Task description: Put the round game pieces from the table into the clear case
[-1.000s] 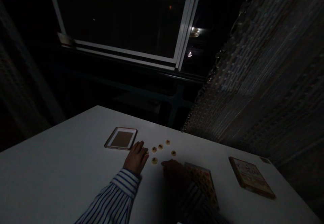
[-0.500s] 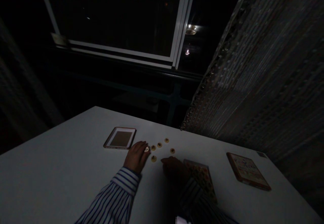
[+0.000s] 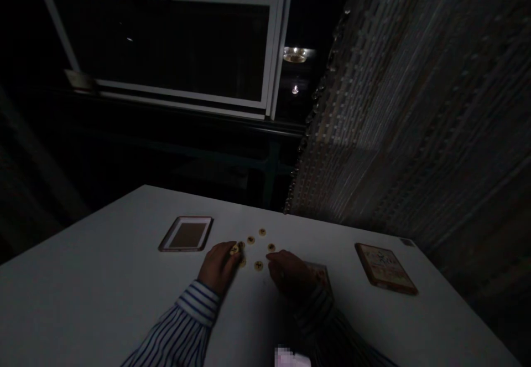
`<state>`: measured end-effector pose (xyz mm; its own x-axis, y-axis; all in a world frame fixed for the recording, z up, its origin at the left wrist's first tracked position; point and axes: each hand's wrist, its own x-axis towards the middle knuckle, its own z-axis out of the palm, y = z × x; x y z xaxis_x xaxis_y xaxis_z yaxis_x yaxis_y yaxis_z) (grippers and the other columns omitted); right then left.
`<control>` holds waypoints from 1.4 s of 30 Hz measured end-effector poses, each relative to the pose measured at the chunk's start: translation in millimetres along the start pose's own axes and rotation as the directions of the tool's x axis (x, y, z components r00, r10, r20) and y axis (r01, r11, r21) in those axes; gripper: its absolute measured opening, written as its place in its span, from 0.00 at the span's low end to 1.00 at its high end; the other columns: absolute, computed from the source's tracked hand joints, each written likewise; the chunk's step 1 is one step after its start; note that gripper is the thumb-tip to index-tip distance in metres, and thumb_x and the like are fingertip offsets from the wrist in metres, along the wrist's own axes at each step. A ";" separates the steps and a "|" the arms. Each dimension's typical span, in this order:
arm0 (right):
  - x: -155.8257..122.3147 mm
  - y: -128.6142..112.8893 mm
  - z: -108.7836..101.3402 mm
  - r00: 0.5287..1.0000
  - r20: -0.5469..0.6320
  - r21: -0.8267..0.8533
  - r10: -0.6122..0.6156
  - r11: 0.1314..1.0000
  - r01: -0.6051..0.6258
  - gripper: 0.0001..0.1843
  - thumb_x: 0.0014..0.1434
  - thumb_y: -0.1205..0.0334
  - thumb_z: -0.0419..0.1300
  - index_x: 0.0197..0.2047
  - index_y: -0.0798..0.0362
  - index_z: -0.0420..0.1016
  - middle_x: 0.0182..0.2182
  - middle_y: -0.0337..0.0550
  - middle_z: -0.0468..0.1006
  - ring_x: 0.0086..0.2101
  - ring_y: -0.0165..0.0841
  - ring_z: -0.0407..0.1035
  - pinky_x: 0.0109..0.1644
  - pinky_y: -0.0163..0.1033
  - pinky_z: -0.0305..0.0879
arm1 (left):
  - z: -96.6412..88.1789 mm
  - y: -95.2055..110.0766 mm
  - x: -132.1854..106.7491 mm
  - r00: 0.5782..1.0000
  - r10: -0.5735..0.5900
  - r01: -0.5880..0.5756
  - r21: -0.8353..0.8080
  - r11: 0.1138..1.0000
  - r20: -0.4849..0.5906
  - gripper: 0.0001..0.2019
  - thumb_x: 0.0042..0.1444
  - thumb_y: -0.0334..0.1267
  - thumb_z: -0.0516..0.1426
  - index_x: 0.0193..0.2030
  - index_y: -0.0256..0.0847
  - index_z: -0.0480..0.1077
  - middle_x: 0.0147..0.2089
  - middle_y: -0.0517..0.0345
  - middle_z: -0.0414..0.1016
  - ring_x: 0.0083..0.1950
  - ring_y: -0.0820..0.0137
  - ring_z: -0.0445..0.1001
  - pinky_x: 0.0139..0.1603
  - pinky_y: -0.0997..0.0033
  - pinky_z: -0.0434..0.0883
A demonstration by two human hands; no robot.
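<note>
Around your hands, the white table (image 3: 103, 278) carries a framed tray (image 3: 188, 235) on the far left, a flat box (image 3: 385, 268) on the right, and a patterned case (image 3: 321, 275) that your right hand (image 3: 290, 274) and sleeve partly cover. A beaded curtain (image 3: 394, 107) hangs on the far right; a white-framed window (image 3: 270, 57) stands beyond the table.

Since half a second ago your view has swung a little to the right. One more disc shows among the loose pieces (image 3: 251, 240) — a near piece (image 3: 258, 265), lying flat between your hands. Your right fingertips have come closer to the rightmost loose disc.

Your left hand (image 3: 219, 267) has its thumb and fingers clamped on the held piece (image 3: 235, 249), at the left side of the group, and hides part of the discs just beside it. That piece is round, no way longer than another, its marked face turned up towards you. Your right fingers are curled in shadow — you cannot tell whether they grip anything.
</note>
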<state>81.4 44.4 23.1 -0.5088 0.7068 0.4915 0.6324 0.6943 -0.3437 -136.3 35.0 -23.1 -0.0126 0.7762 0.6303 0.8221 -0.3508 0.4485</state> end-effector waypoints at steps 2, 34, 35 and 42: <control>-3.5 2.8 -7.7 1.000 -0.005 0.000 0.019 1.000 -0.019 0.14 0.53 0.66 0.48 0.39 0.55 0.72 0.33 0.46 0.75 0.34 0.32 0.68 0.40 0.37 0.64 | 1.5 7.8 0.2 1.000 -0.016 0.016 -0.029 0.999 0.000 0.14 0.53 0.42 0.51 0.44 0.38 0.66 0.40 0.51 0.73 0.42 0.66 0.71 0.43 0.65 0.70; -82.4 64.3 -48.2 0.923 -0.189 0.211 0.334 0.932 -0.294 0.13 0.53 0.61 0.50 0.39 0.54 0.71 0.34 0.47 0.76 0.35 0.33 0.70 0.39 0.39 0.67 | 66.3 109.5 3.6 0.982 -0.034 0.089 -0.296 0.951 0.185 0.15 0.51 0.44 0.53 0.44 0.41 0.68 0.42 0.52 0.74 0.43 0.66 0.72 0.45 0.62 0.70; -83.8 64.4 -47.3 0.917 -0.193 0.209 0.349 0.928 -0.309 0.13 0.53 0.61 0.50 0.39 0.54 0.71 0.34 0.47 0.76 0.35 0.34 0.70 0.40 0.39 0.67 | 67.9 111.4 4.7 0.980 -0.037 0.096 -0.306 0.947 0.194 0.15 0.51 0.44 0.53 0.44 0.41 0.68 0.42 0.51 0.74 0.43 0.65 0.72 0.45 0.62 0.70; -87.8 65.0 -49.5 0.903 -0.198 0.187 0.382 0.919 -0.347 0.14 0.52 0.61 0.51 0.40 0.53 0.72 0.36 0.46 0.76 0.36 0.35 0.70 0.40 0.40 0.68 | 72.4 128.6 7.9 0.963 -0.091 0.181 -0.358 0.916 0.253 0.15 0.51 0.44 0.53 0.42 0.40 0.69 0.41 0.52 0.74 0.43 0.66 0.72 0.44 0.63 0.70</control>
<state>196.1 20.7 -2.8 -0.1023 0.8762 0.4710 0.6485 0.4178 -0.6363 10.5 33.9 -6.3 0.0574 0.9122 0.4058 0.5471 -0.3687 0.7515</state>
